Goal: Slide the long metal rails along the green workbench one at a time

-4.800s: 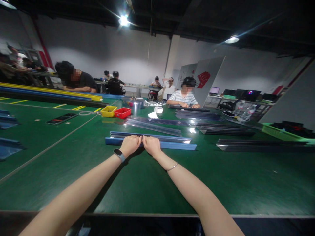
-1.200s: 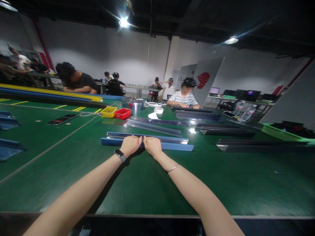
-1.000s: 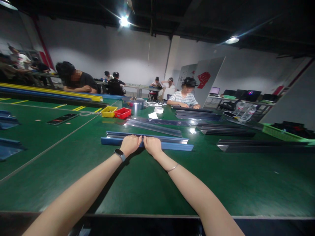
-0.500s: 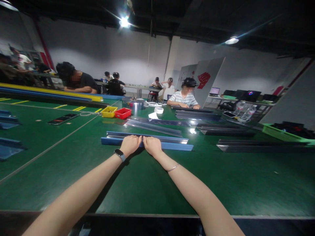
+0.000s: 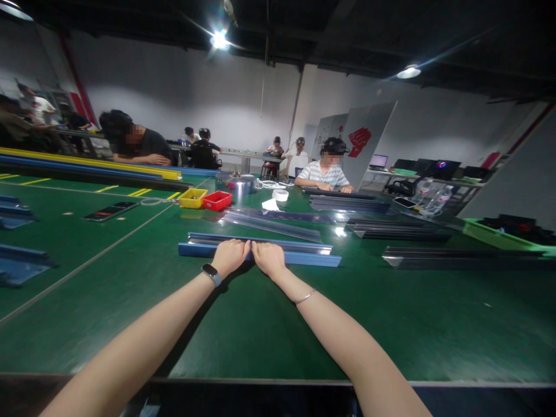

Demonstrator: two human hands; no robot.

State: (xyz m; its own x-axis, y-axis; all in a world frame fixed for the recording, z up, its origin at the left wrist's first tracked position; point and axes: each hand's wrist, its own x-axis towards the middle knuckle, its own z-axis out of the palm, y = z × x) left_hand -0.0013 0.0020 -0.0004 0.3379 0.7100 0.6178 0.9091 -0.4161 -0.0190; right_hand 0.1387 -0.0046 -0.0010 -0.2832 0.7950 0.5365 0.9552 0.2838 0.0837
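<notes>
A long blue channel strip [image 5: 310, 259] lies crosswise on the green table in front of me, with a shiny clear or silvery band along its inside. My left hand [image 5: 232, 255], with a watch on the wrist, is closed over the strip near its middle. Right beside it, my right hand [image 5: 268, 256] is closed on the same strip, a thin bangle on that wrist. The thumbs nearly meet; the fingertips are hidden behind the strip's far side. Just beyond lies a clear plastic strip [image 5: 278, 227].
A yellow bin [image 5: 193, 198], a red bin [image 5: 217, 200] and a tape roll [image 5: 280, 196] stand farther back. Dark strips [image 5: 460, 259] lie to the right, blue pieces [image 5: 24, 263] at the left edge. A phone [image 5: 112, 211] rests on the left. Co-workers sit across the table.
The nearest blue piece at the left edge has shifted a little to the right. My hands stay in the same place on the strip.
</notes>
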